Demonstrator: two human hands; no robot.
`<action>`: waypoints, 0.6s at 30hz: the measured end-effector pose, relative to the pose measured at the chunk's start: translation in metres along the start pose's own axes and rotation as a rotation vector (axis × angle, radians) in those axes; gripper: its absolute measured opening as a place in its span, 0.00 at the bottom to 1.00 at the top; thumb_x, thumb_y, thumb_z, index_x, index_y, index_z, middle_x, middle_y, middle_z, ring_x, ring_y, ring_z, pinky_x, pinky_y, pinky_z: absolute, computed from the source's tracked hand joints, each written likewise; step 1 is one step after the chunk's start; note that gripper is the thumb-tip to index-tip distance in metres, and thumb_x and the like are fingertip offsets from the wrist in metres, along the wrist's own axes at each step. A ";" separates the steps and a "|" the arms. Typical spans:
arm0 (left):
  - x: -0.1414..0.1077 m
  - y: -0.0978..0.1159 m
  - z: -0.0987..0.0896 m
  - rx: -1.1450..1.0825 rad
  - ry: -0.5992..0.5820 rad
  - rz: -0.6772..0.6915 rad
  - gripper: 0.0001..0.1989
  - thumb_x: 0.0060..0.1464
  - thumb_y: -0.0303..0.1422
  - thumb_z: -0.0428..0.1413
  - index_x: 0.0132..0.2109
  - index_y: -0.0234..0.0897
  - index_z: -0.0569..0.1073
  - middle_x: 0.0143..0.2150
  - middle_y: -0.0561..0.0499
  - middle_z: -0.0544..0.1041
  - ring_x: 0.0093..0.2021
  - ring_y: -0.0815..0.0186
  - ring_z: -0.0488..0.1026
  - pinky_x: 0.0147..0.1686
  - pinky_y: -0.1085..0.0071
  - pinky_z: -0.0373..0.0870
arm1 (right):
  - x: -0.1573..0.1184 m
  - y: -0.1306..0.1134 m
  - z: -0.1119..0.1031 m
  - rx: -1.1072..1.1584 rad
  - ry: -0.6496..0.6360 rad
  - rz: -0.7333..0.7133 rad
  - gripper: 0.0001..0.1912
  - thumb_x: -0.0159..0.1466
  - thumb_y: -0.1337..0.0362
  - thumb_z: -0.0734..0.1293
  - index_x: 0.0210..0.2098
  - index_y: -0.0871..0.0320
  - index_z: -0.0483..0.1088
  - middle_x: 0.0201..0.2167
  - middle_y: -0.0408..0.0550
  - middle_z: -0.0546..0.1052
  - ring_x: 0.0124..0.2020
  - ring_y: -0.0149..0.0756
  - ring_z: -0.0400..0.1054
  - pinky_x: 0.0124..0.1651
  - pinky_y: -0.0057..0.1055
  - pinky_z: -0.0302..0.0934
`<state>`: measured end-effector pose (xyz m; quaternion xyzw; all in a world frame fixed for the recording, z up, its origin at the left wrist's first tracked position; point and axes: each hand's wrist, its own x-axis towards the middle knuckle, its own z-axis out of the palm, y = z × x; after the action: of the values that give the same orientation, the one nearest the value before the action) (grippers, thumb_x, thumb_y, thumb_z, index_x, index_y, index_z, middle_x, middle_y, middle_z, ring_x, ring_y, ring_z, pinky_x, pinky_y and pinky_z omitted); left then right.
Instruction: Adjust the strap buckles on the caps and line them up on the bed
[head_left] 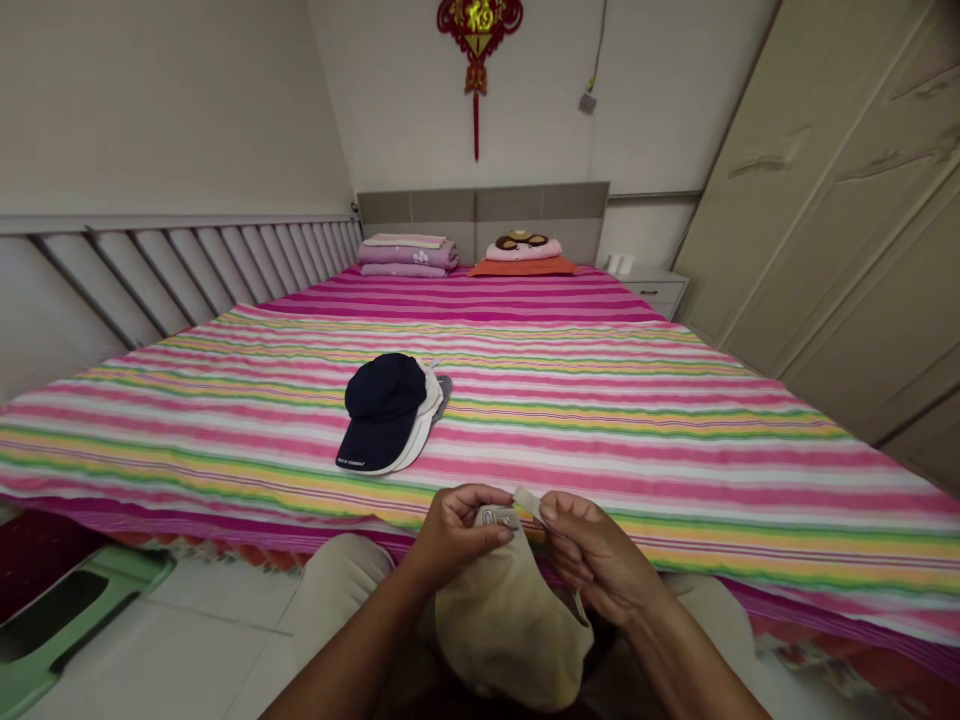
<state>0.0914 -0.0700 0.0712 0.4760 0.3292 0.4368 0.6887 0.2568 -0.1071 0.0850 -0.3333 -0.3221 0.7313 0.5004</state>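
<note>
A beige cloth cap (510, 630) hangs upside down in front of my lap, its back strap raised between my hands. My left hand (456, 535) pinches the cap's metal-buckled strap near the buckle (491, 516). My right hand (592, 555) holds the pale loose end of the strap (527, 503) between its fingertips. Ahead of both hands, a stack of caps (386, 415) lies on the bed, with a navy cap on top and a white one beneath. A grey one barely shows behind them.
A wide bed with a striped sheet (637, 450) stands before me, with pillows and folded bedding at its head. Wardrobe doors rise to the right, and a slatted wall panel runs along the left. A green stool (67, 620) stands on the tiled floor at lower left.
</note>
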 end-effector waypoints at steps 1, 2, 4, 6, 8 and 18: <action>0.000 -0.001 -0.001 0.018 -0.002 0.007 0.16 0.29 0.26 0.65 0.32 0.34 0.76 0.26 0.51 0.76 0.25 0.71 0.70 0.29 0.74 0.64 | 0.000 0.000 0.000 -0.002 0.003 0.002 0.14 0.53 0.60 0.68 0.21 0.59 0.59 0.08 0.30 0.55 0.08 0.17 0.38 0.12 0.18 0.31; 0.000 -0.002 -0.001 0.037 -0.009 0.014 0.16 0.30 0.26 0.65 0.33 0.34 0.76 0.26 0.51 0.76 0.26 0.71 0.70 0.29 0.74 0.64 | 0.000 0.001 0.000 -0.008 0.003 0.003 0.14 0.53 0.60 0.68 0.21 0.59 0.59 0.07 0.30 0.54 0.08 0.17 0.38 0.12 0.18 0.31; -0.001 -0.002 -0.003 0.081 -0.042 0.033 0.16 0.32 0.26 0.64 0.34 0.34 0.75 0.27 0.51 0.75 0.26 0.70 0.69 0.30 0.74 0.64 | 0.000 0.001 0.001 -0.024 0.005 0.003 0.14 0.53 0.60 0.68 0.22 0.59 0.59 0.07 0.30 0.54 0.09 0.17 0.37 0.12 0.19 0.31; -0.001 -0.001 -0.004 0.136 -0.088 0.076 0.15 0.34 0.25 0.62 0.35 0.34 0.75 0.29 0.50 0.75 0.28 0.70 0.69 0.30 0.74 0.63 | 0.001 0.002 0.001 -0.041 0.010 -0.002 0.14 0.54 0.60 0.68 0.22 0.59 0.59 0.07 0.30 0.54 0.09 0.17 0.37 0.12 0.19 0.32; -0.002 0.000 -0.004 0.197 -0.121 0.118 0.14 0.36 0.24 0.60 0.36 0.34 0.75 0.31 0.50 0.74 0.30 0.69 0.68 0.31 0.75 0.62 | 0.002 0.003 0.002 -0.048 0.017 -0.011 0.13 0.54 0.59 0.67 0.23 0.59 0.59 0.08 0.30 0.54 0.09 0.17 0.37 0.12 0.19 0.32; 0.000 -0.001 0.000 0.078 -0.154 0.060 0.18 0.37 0.27 0.62 0.40 0.34 0.72 0.33 0.49 0.74 0.30 0.71 0.68 0.32 0.75 0.62 | 0.003 0.007 0.006 -0.061 -0.025 -0.054 0.15 0.56 0.54 0.64 0.24 0.58 0.58 0.07 0.32 0.58 0.08 0.20 0.43 0.13 0.19 0.42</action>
<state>0.0917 -0.0705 0.0700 0.5443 0.2776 0.4061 0.6795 0.2479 -0.1069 0.0821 -0.3303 -0.3593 0.7115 0.5056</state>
